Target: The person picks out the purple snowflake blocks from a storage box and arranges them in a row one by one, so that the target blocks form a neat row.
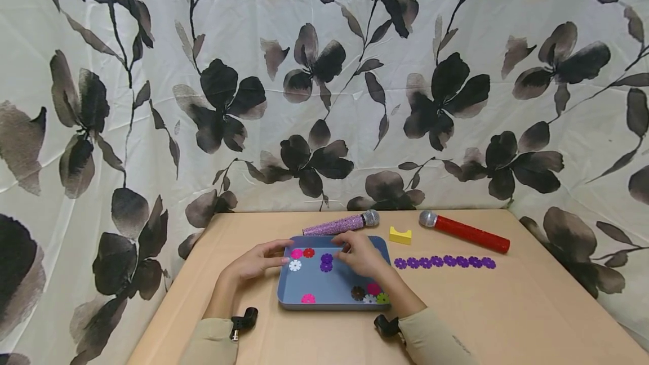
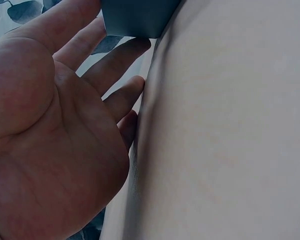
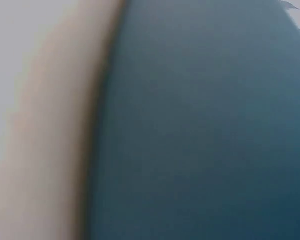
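A blue-grey tray (image 1: 324,286) lies on the table, holding several flower-shaped plastic pieces. My left hand (image 1: 256,261) is at the tray's left rim, thumb and fingers spread apart; in the left wrist view the fingers of the left hand (image 2: 65,125) are nearly straight beside the tray corner (image 2: 135,17). Over the tray's right half hovers my right hand (image 1: 361,255), thumb and index finger apart, with no piece visible between them. Just left of its fingertips are two purple flower pieces (image 1: 327,263), touching or overlapping. The right wrist view shows only the blurred tray side (image 3: 200,125).
Right of the tray runs a row of purple flower pieces (image 1: 438,262). Behind are a glittery purple microphone (image 1: 334,225), a yellow notched block (image 1: 400,236) and a red microphone (image 1: 471,234). A floral cloth (image 1: 375,128) hangs at the table's back edge.
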